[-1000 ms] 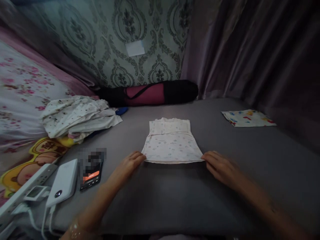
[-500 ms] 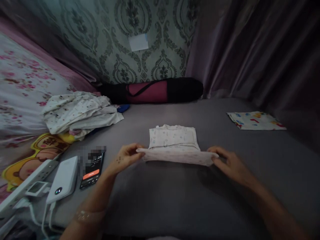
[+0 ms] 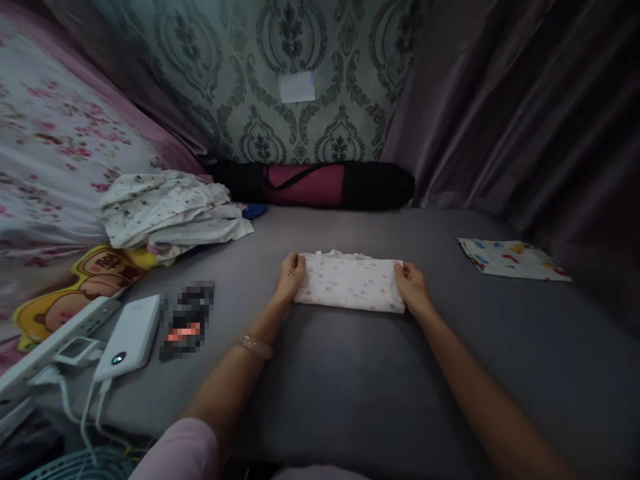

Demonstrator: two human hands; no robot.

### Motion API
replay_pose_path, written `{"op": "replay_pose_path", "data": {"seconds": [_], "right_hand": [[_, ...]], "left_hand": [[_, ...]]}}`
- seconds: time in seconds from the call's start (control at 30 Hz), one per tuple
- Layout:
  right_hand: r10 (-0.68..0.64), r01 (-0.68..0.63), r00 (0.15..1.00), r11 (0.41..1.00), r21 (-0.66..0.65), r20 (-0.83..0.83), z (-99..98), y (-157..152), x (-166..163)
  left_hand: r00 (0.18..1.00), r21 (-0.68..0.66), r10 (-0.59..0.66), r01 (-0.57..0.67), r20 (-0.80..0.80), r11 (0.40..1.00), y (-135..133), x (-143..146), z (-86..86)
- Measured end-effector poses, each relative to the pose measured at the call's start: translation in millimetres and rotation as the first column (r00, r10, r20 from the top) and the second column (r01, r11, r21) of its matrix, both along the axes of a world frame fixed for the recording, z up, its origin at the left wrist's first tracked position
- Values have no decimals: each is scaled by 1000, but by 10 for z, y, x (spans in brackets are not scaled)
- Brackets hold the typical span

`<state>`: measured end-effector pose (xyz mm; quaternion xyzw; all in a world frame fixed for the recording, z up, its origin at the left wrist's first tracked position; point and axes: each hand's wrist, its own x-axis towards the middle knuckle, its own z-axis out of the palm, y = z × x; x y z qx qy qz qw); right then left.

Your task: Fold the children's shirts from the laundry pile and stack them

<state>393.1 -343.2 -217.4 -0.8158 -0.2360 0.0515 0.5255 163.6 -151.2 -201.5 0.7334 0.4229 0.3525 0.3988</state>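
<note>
Moved since half a second ago: near hem of printed garment [image 3: 350,288], carried over to its far edge. Now folded double, flat on grey mat [image 3: 350,387]. Ends gripped by left hand [image 3: 291,275] and right hand [image 3: 411,287], fingers curled. Crumpled pile [image 3: 170,210], left side, unfolded; folded cloth [image 3: 510,259], right side.

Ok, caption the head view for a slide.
Left hand and right hand hold a folded white printed cloth on grey bedding.

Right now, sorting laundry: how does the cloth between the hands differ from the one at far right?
The pale cloth bears a faint pastel print; the right cloth has red, blue and yellow shapes. The left hand and right hand hold the pale cloth's ends; the right cloth lies untouched. Both are folded on the grey surface.
</note>
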Motion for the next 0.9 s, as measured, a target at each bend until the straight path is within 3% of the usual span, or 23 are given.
{"op": "replay_pose_path", "data": {"seconds": [0.17, 0.37, 0.67, 0.9], "right_hand": [[-5, 17, 987, 997, -70, 159, -34, 58, 25], [61, -7, 971, 974, -227, 231, 30, 88, -3], [92, 48, 967, 848, -528, 237, 195, 134, -42], [60, 102, 970, 778, -619, 236, 297, 163, -108]], "left_hand": [[997, 110, 37, -29, -70, 993, 48, 95, -81], [982, 221, 55, -14, -182, 975, 92, 144, -138], [909, 201, 49, 39, -413, 979, 108, 136, -89], [801, 221, 77, 70, -593, 973, 109, 173, -59]]}}
